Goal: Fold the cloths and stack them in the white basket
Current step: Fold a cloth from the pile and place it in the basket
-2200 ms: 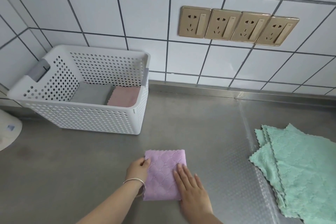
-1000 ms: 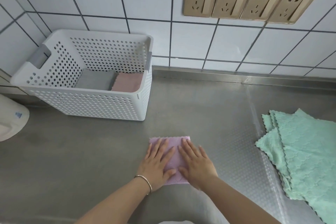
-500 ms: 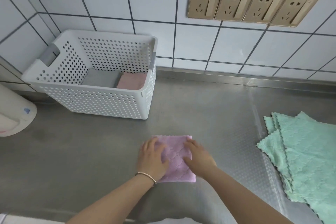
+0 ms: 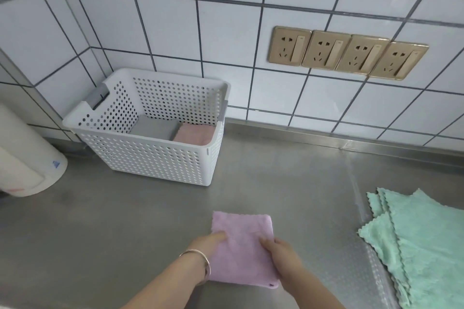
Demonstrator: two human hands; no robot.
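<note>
From the head camera we see our left hand (image 4: 207, 243) and right hand (image 4: 281, 252) gripping opposite side edges of the folded purple cloth (image 4: 242, 246) on the steel counter (image 4: 125, 233). Ahead-left of our left hand stands the white basket (image 4: 155, 158), holding a grey cloth (image 4: 153, 128) and pink cloth (image 4: 194, 134). Green cloths (image 4: 421, 246) lie right of our right hand.

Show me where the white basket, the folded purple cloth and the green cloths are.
white basket (image 4: 150, 158): head view, its front wall.
purple cloth (image 4: 242, 233): head view, its upper middle.
green cloths (image 4: 426, 246): head view, middle of the pile.
</note>
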